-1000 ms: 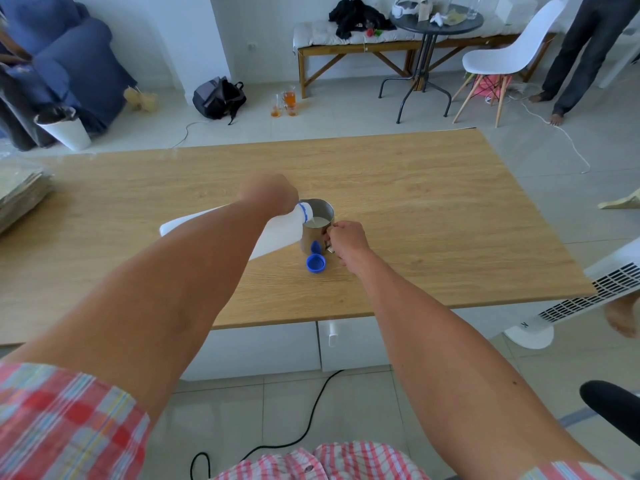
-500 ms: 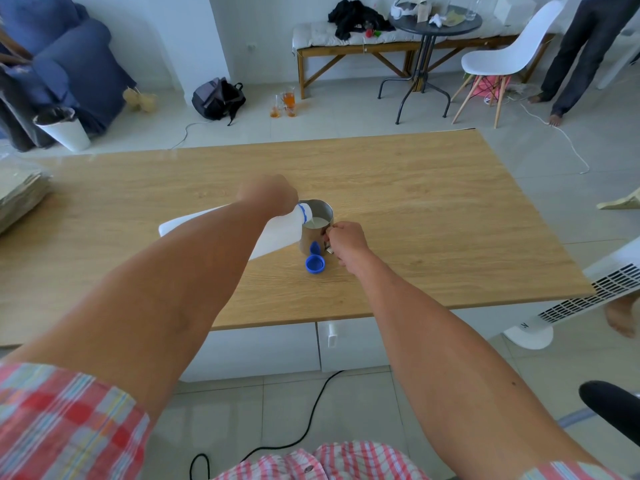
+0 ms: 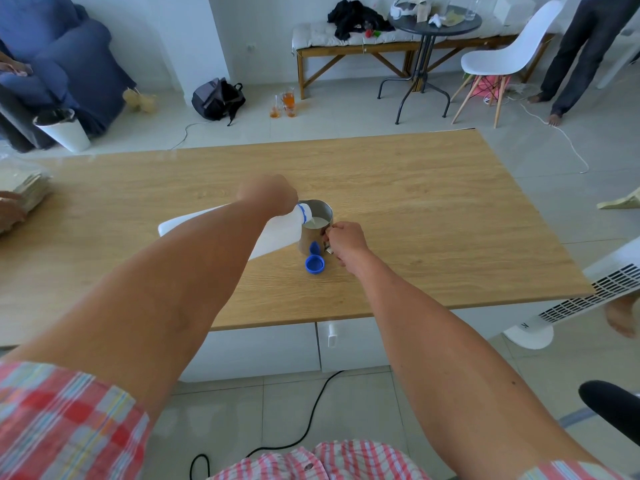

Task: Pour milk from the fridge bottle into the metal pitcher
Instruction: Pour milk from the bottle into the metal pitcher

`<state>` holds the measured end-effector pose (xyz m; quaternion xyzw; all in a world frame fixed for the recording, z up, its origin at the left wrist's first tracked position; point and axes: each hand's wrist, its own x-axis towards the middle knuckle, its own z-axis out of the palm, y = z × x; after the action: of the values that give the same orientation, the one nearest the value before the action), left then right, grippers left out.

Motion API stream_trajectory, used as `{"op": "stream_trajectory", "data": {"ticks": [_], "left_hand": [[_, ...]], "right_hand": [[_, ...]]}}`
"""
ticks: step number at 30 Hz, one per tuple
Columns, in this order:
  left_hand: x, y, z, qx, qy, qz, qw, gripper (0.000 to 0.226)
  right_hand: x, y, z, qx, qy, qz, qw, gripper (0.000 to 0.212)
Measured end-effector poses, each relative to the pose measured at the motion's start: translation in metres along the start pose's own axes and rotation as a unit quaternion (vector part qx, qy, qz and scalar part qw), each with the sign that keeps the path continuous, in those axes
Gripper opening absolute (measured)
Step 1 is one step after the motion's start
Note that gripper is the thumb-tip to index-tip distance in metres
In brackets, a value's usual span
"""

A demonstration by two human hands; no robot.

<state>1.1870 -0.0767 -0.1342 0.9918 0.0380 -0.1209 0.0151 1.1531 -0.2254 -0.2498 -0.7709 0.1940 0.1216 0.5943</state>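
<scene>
wooden bench (image 3: 415, 209) carries the same pour as before: left hand (image 3: 268, 195) fingers wrapped round the tilted milk bottle (image 3: 277, 230), right hand (image 3: 346, 239) fingers closed on the metal pitcher (image 3: 317, 230) handle (milk level high, blue cap (image 3: 314, 263) beside), so stopping looks near.

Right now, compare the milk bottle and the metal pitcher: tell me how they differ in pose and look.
The milk bottle is tipped nearly on its side in the left hand; the metal pitcher stands upright on the table, steadied by the right hand. The bottle is white plastic with a blue neck ring; the pitcher is bare steel. Both are uncovered, and milk shows in the pitcher.
</scene>
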Motion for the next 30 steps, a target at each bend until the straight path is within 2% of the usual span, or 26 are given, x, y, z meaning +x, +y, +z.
{"op": "stream_trajectory", "data": {"ticks": [18, 24, 30], "left_hand": [[0.001, -0.001, 0.002, -0.01, 0.002, -0.006, 1.0, 0.024], [-0.003, -0.012, 0.007, -0.086, -0.007, -0.031, 0.996, 0.019], [-0.012, -0.028, 0.023, -0.202, 0.005, -0.06, 0.977, 0.026]], "right_hand": [[0.001, 0.0, -0.001, 0.003, -0.004, 0.009, 1.0, 0.022], [0.0, 0.001, -0.002, -0.003, -0.001, 0.011, 1.0, 0.024], [0.004, 0.002, 0.0, -0.011, 0.014, 0.017, 1.0, 0.025]]}}
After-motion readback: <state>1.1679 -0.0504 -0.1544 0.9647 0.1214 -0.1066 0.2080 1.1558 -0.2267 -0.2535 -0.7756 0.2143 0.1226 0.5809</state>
